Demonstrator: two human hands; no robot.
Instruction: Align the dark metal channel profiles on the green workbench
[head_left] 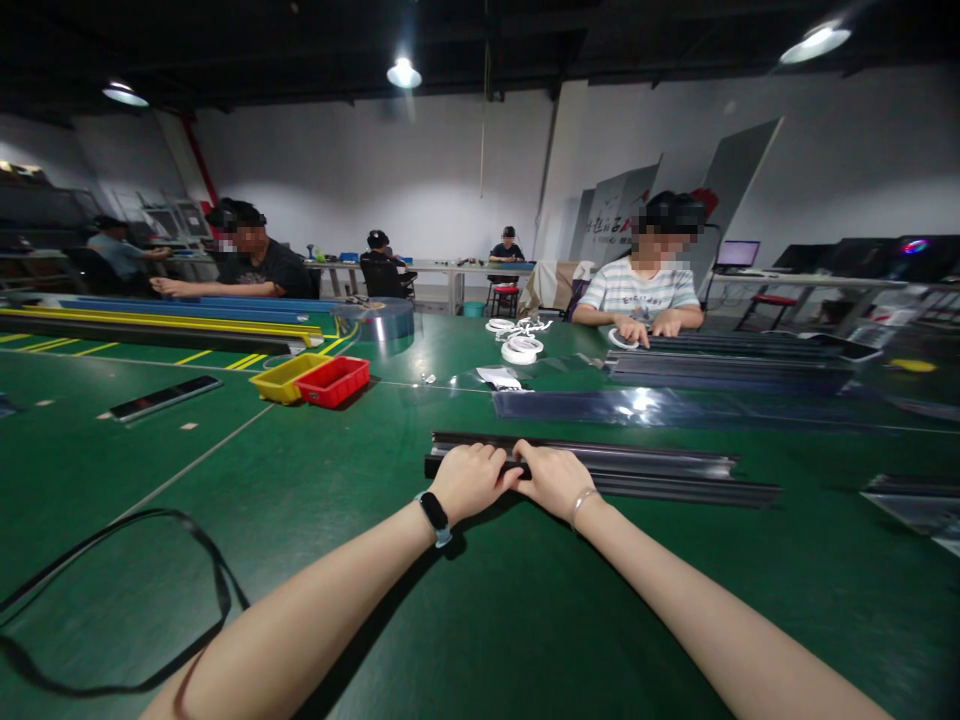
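Observation:
Two long dark profiles lie side by side on the green table, running left to right. My left hand [472,480], with a watch on its wrist, is closed on the near dark profile [675,488] close to its left end. Right beside it, my right hand [553,480], with a bracelet, grips the same strip, and the two thumbs nearly meet. Behind the hands runs the far dark profile [660,460], with a shiny inner face. The fingertips are partly hidden behind the profiles.
Beyond the profiles lies a clear plastic strip [585,404]. A red bin [334,382], yellow bin [283,378] and phone [166,397] are on the left, with a black strap [217,570] nearer. White rolls [521,349] and a person [641,290] are across the table.

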